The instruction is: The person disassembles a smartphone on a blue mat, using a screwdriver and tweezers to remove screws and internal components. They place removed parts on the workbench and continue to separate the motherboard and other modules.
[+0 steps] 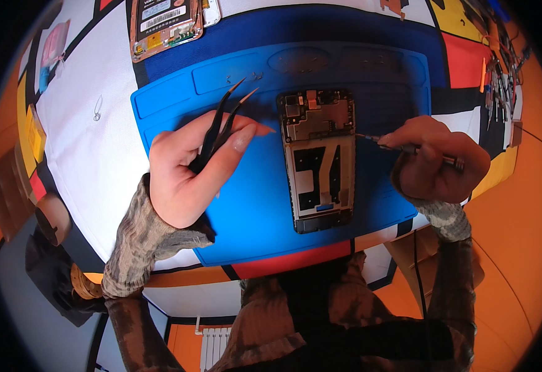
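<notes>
An opened smartphone lies upright on the blue work mat, its circuit board bare at the top and its battery bay below. Left of it, my left hand is closed around black curved tweezers, whose two tips stand apart and point up and away from the phone. On the other side my right hand grips a thin precision screwdriver. The driver's tip reaches the phone's right edge, just below the circuit board; whether it touches a screw is too small to tell.
Small screws and parts lie in the mat's far compartments. Another opened phone part sits at the far left edge. Several tools lie at the far right. A thin wire loop and a pink packet lie on the left.
</notes>
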Action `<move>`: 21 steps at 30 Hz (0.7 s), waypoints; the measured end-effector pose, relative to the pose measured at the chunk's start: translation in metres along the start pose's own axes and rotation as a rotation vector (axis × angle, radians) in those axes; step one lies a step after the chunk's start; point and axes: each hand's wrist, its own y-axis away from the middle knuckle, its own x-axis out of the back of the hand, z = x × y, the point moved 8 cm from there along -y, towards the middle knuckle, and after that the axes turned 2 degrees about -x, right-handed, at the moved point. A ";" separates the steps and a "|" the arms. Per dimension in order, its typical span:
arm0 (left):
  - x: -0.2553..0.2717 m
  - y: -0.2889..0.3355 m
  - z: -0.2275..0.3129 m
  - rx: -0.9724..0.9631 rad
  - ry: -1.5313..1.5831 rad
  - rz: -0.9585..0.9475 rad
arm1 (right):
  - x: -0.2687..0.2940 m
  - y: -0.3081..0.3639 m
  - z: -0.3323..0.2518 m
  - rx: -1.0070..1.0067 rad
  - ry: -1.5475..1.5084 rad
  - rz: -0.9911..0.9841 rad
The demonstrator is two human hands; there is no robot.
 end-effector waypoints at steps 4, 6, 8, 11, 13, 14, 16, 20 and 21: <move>-0.001 0.000 0.001 -0.005 0.005 -0.013 | 0.003 0.000 0.000 -0.037 -0.053 0.038; -0.001 0.000 0.001 0.002 0.008 -0.012 | 0.000 -0.002 0.000 -0.090 -0.023 -0.018; -0.001 0.000 0.001 -0.002 0.011 -0.012 | -0.006 -0.005 -0.001 -0.112 0.030 -0.108; -0.001 0.000 0.001 -0.011 0.013 -0.011 | -0.011 -0.009 -0.005 -0.038 0.085 -0.153; -0.001 0.000 0.000 -0.001 0.012 -0.007 | -0.014 -0.011 -0.006 0.048 0.137 -0.131; -0.001 0.000 0.000 -0.005 0.010 -0.006 | -0.013 -0.012 -0.006 0.074 0.152 -0.097; -0.001 0.000 0.000 -0.006 0.011 -0.006 | -0.011 -0.013 -0.004 0.073 0.221 -0.097; -0.001 0.001 0.000 -0.017 -0.005 -0.006 | -0.012 -0.013 -0.007 0.124 0.193 -0.084; 0.000 0.000 0.001 -0.030 -0.004 0.001 | -0.012 -0.012 -0.009 0.154 0.201 -0.062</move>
